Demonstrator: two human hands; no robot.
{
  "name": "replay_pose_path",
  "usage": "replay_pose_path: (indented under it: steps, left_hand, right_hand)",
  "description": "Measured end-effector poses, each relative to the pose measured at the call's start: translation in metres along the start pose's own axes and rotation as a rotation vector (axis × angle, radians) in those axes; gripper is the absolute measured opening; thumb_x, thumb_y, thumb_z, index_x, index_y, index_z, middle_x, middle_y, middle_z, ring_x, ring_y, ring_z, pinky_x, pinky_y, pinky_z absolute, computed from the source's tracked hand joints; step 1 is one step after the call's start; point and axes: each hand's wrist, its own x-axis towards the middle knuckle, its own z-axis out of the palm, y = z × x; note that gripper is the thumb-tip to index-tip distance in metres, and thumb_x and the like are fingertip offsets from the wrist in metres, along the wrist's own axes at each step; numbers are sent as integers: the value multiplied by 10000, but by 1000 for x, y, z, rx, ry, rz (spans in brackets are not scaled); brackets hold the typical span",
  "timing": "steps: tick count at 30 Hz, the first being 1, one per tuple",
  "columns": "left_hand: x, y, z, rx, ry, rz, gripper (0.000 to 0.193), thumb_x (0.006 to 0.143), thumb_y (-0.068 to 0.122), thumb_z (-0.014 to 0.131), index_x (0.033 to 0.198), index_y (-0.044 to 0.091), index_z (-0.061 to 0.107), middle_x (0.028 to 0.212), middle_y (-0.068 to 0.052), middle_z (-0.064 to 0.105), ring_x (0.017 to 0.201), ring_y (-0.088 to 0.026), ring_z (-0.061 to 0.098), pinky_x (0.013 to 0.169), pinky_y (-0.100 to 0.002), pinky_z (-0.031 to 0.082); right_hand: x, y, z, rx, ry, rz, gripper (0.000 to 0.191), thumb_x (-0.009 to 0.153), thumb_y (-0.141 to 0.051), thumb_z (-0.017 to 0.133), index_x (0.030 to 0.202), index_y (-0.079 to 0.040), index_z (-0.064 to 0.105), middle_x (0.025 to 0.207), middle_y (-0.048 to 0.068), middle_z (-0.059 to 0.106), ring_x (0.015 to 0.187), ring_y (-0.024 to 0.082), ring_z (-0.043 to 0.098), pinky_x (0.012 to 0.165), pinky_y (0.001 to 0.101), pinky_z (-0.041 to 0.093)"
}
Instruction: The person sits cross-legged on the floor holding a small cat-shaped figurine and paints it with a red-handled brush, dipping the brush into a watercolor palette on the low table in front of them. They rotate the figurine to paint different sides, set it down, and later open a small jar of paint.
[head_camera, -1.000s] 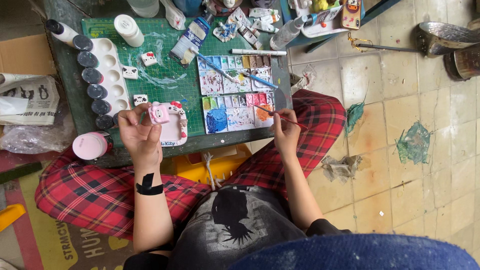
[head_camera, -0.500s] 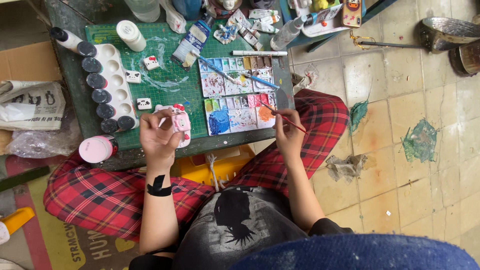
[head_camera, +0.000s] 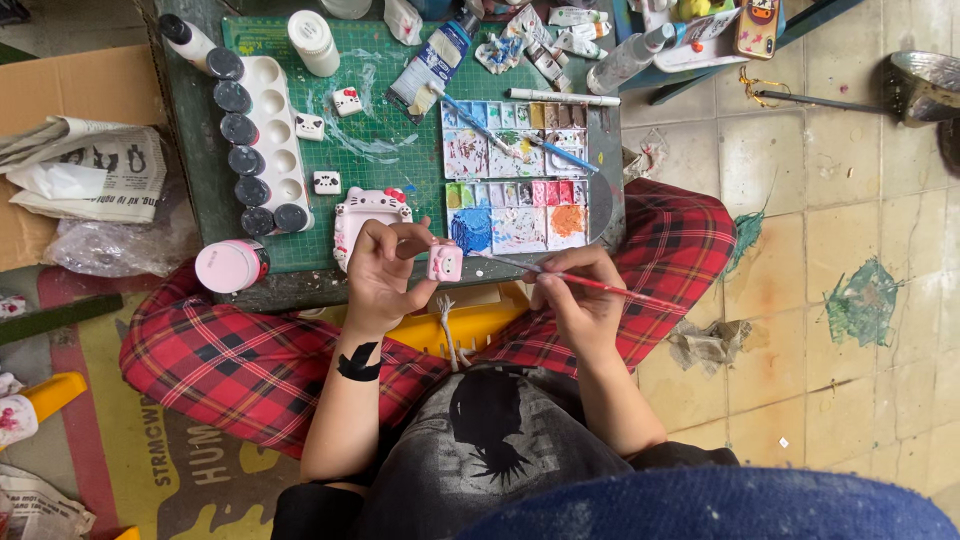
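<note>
My left hand (head_camera: 385, 272) holds a small pink square figurine (head_camera: 445, 263) between fingers and thumb, just off the near edge of the green cutting mat (head_camera: 390, 150). My right hand (head_camera: 577, 300) grips a thin red-handled paintbrush (head_camera: 590, 282), its tip pointing left toward the pink figurine. A larger white cat-shaped plaster piece (head_camera: 365, 215) with a red bow lies on the mat beside my left hand. The watercolour palette (head_camera: 515, 175) with many paint wells sits just beyond both hands.
A white mixing tray (head_camera: 270, 130) with a row of black-capped paint pots lies at the mat's left. A pink-lidded jar (head_camera: 230, 265) stands at the near left corner. Paint tubes and two blue brushes lie at the back. Newspaper (head_camera: 85, 170) and a cardboard box are at left.
My left hand left the large cat piece on the mat and now holds the small pink figurine nearer my body. My right hand drew the brush back from the palette toward it.
</note>
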Motion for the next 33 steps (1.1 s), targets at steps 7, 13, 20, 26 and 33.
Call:
replay_pose_path:
  steps: [7,13,20,26,33]
  left_hand:
    - [1,2,2,19,-26,16,524,857,-76,791,1082,159,379,1242,-100,644,1274,-237,669,1364,-489,230]
    - [-2,0,2,-8,-41,-6,536,847,-75,803,1081,162,383,1244,-98,645,1290,-234,655,1334,-478,299]
    - [-1,0,2,-19,-36,-21,529,850,-72,801,1071,163,381,1243,-105,642,1300,-249,651,1293,-468,352]
    - [-1,2,2,8,-26,-6,523,861,-87,784,1071,163,375,1236,-104,643,1286,-259,667,1292,-462,354]
    - [0,-1,3,10,-25,-25,518,845,-82,785,1055,165,380,1239,-87,635,1306,-269,661,1290,-457,340]
  right_hand:
    - [-2,1,12,71,-119,-6,68,1105,-22,478,1163,-8,444,1070,223,644,809,174,670,844,334,589]
    - [12,0,15,61,-63,-11,64,1117,-11,476,1175,-11,448,1032,197,640,779,164,664,889,359,598]
    - [8,-2,15,-108,-43,-114,67,1090,1,507,1150,-3,478,1045,207,669,793,151,670,860,350,595]
    - [-1,-2,15,-154,-107,-154,41,1080,-11,515,1117,-12,497,1047,199,699,841,158,689,820,324,598]
    - [3,-7,20,-222,-133,-219,12,1064,-9,519,1075,-6,517,958,192,703,798,164,663,775,317,578]
